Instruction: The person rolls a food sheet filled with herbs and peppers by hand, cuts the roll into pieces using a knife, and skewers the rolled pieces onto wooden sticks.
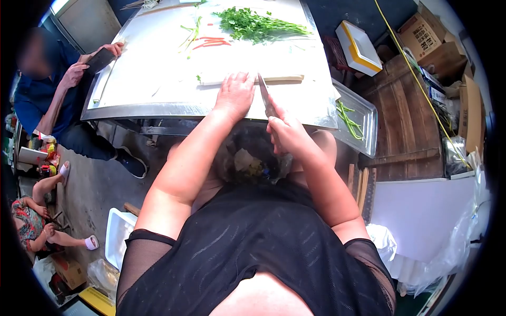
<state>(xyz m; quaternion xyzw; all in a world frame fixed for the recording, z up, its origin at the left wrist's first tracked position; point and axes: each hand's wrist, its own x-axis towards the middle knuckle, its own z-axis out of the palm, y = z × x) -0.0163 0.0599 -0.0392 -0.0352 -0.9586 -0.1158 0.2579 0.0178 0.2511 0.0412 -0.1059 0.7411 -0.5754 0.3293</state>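
Observation:
A long white strip, its exact kind not clear, lies across the white tabletop near its front edge. My left hand rests on the strip with its fingers bent over it, holding it down. My right hand is closed round the handle of a knife. The blade points away from me, beside my left fingertips and over the strip. A small green leaf lies by the strip's left end. Farther back are a bunch of leafy green herbs and several red chili peppers.
Pale green stalks lie left of the peppers. At the right, a metal tray holds green beans. A seated person with a phone is at the table's left. A dark bag stands between my knees.

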